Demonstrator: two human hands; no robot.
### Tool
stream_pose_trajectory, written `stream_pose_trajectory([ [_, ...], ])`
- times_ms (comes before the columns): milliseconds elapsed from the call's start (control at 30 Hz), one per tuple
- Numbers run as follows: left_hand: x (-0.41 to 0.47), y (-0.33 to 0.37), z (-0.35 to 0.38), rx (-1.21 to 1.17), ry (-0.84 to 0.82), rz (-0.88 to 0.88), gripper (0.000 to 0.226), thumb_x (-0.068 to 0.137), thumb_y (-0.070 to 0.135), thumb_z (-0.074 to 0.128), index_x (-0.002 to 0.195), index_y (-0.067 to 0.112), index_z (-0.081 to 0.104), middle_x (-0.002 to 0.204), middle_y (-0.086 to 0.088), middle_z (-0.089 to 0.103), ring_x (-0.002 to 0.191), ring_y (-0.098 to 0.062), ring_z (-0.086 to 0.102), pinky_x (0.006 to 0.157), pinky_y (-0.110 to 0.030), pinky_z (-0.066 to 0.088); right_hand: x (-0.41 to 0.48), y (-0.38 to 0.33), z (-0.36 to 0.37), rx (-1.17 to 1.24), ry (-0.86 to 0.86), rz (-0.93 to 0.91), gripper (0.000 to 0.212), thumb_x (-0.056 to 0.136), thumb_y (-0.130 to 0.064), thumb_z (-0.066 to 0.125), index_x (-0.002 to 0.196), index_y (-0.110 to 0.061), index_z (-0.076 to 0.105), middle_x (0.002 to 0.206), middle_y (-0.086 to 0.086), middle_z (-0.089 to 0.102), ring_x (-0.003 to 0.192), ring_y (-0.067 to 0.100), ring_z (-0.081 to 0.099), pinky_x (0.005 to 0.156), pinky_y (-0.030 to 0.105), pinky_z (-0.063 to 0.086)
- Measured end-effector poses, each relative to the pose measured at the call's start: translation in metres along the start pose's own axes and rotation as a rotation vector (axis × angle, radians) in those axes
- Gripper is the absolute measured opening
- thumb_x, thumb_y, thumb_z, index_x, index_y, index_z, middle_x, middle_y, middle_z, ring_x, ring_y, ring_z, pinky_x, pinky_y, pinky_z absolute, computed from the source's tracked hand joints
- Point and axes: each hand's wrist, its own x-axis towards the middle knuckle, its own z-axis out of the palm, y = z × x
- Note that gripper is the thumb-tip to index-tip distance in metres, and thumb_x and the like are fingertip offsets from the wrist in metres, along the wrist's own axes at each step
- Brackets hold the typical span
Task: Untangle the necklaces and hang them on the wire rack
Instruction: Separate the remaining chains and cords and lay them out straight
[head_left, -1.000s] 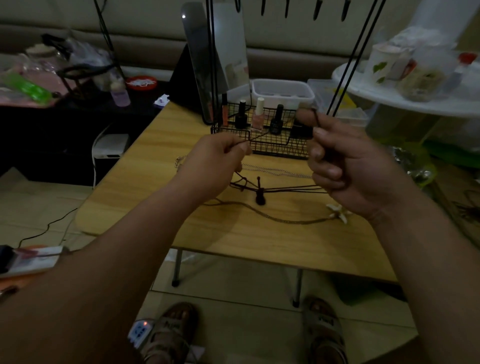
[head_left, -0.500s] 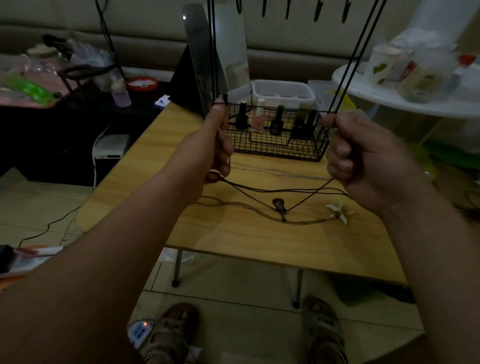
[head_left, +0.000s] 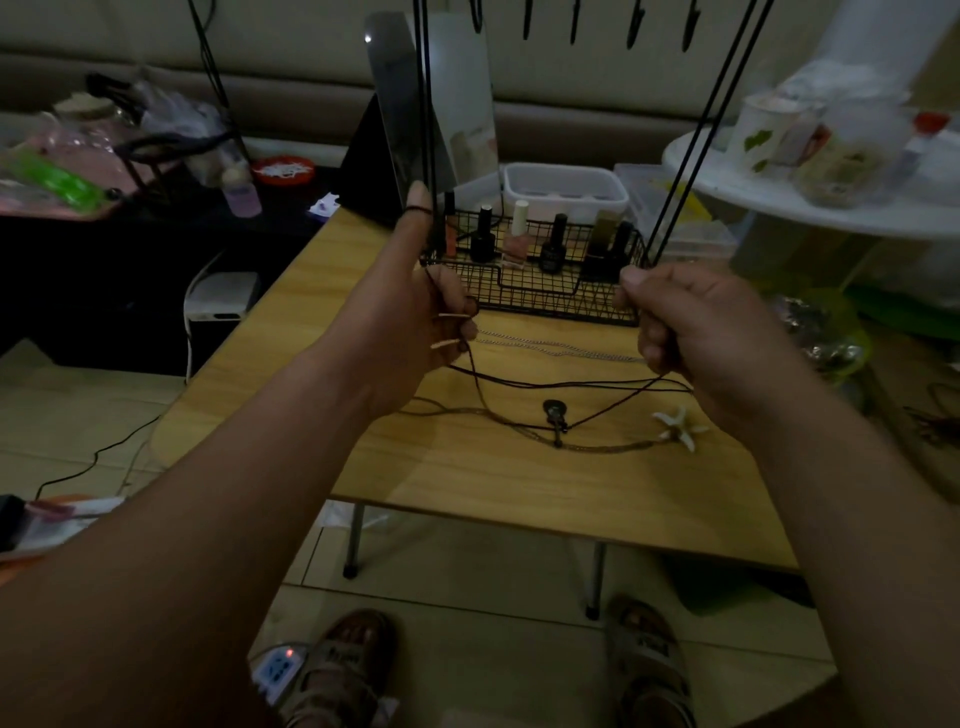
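Black cord necklace (head_left: 613, 404) stretched left-right, sagging to pendant (head_left: 555, 413); left hand (head_left: 415, 312), right hand (head_left: 696, 332) each grip one end.

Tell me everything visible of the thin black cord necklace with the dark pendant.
The thin black cord necklace loops over the raised thumb of the left hand, runs down through its curled fingers, sags to a dark guitar-shaped pendant on or just above the light wooden table, then rises into the right hand. It crosses a brownish braided cord.
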Motion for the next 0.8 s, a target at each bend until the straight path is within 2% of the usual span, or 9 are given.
stream_pose_trajectory([
  [133,0.001,0.004,-0.005,-0.052,0.116,0.055,0.069,0.093,0.079,0.048,0.055,0.021,0.048,0.080,-0.006,0.058,0.086,-0.025,0.061,0.104,-0.046,0.045,0.000,0.002,-0.004,-0.082,-0.026,0.010,0.019,0.097,-0.028,0.069,0.083,-0.015,0.068,0.057,-0.002,0.051,0.053,0.013,0.049,0.058,0.034,0.042],
  [200,0.000,0.005,-0.007,-0.179,0.086,0.035,0.068,0.093,0.076,0.052,0.053,0.021,0.050,0.071,-0.005,0.045,0.072,-0.024,0.053,0.094,-0.042,0.048,-0.001,0.001,-0.005,-0.198,-0.039,0.007,0.008,0.094,-0.016,0.072,0.087,-0.016,0.068,0.065,0.000,0.058,0.057,0.011,0.052,0.060,0.033,0.045],
  [267,-0.002,0.005,-0.010,-0.214,0.059,-0.007,0.067,0.092,0.078,0.050,0.057,0.021,0.042,0.065,-0.002,0.034,0.059,-0.019,0.040,0.070,-0.031,0.048,-0.003,0.002,-0.002,-0.337,0.001,-0.015,0.016,0.093,-0.008,0.070,0.090,-0.024,0.069,0.073,-0.003,0.062,0.063,0.013,0.056,0.064,0.033,0.047],
  [300,-0.002,0.005,-0.011,-0.201,0.050,-0.019,0.067,0.092,0.079,0.049,0.059,0.022,0.037,0.063,0.000,0.032,0.056,-0.016,0.033,0.056,-0.025,0.038,-0.003,0.002,0.000,-0.385,0.033,-0.028,0.018,0.094,-0.009,0.068,0.092,-0.027,0.068,0.076,-0.004,0.063,0.067,0.014,0.058,0.065,0.032,0.048],
  [367,-0.001,0.007,-0.013,-0.175,0.020,-0.017,0.067,0.093,0.080,0.046,0.061,0.024,0.032,0.060,0.002,0.027,0.054,-0.014,0.023,0.046,-0.026,0.018,-0.005,0.002,0.006,-0.388,0.108,-0.037,0.013,0.100,-0.017,0.063,0.100,-0.029,0.068,0.078,-0.003,0.066,0.073,0.015,0.066,0.065,0.030,0.051],
  [433,-0.001,0.008,-0.015,-0.173,-0.013,-0.004,0.068,0.093,0.082,0.043,0.061,0.024,0.029,0.059,0.002,0.023,0.055,-0.015,0.017,0.047,-0.028,0.012,-0.003,0.005,0.011,-0.282,0.168,0.025,0.015,0.106,-0.030,0.055,0.107,-0.028,0.069,0.075,-0.002,0.070,0.079,0.015,0.072,0.077,0.037,0.060],
  [500,-0.001,0.008,-0.017,-0.199,-0.035,-0.003,0.070,0.092,0.085,0.039,0.062,0.023,0.026,0.059,0.002,0.021,0.056,-0.016,0.015,0.049,-0.029,0.010,0.002,0.006,0.012,-0.051,0.170,0.166,0.033,0.108,-0.041,0.046,0.105,-0.021,0.071,0.067,0.000,0.069,0.083,0.020,0.076,0.091,0.046,0.060],
  [600,-0.002,0.009,-0.024,-0.270,-0.047,0.013,0.069,0.093,0.085,0.033,0.063,0.023,0.024,0.058,0.002,0.020,0.056,-0.016,0.014,0.050,-0.030,0.009,0.009,0.007,0.009,0.261,0.121,0.332,0.062,0.106,-0.060,0.035,0.089,-0.011,0.069,0.066,0.006,0.069,0.089,0.029,0.078,0.097,0.050,0.055],
  [800,-0.006,0.015,-0.037,-0.346,0.024,0.033,0.064,0.098,0.076,0.037,0.061,0.023,0.032,0.061,0.003,0.025,0.054,-0.013,0.024,0.049,-0.026,0.016,0.012,0.008,-0.004,0.303,-0.039,0.354,0.082,0.089,-0.088,0.022,0.065,-0.016,0.054,0.060,0.007,0.049,0.069,0.031,0.071,0.090,0.048,0.056],
])
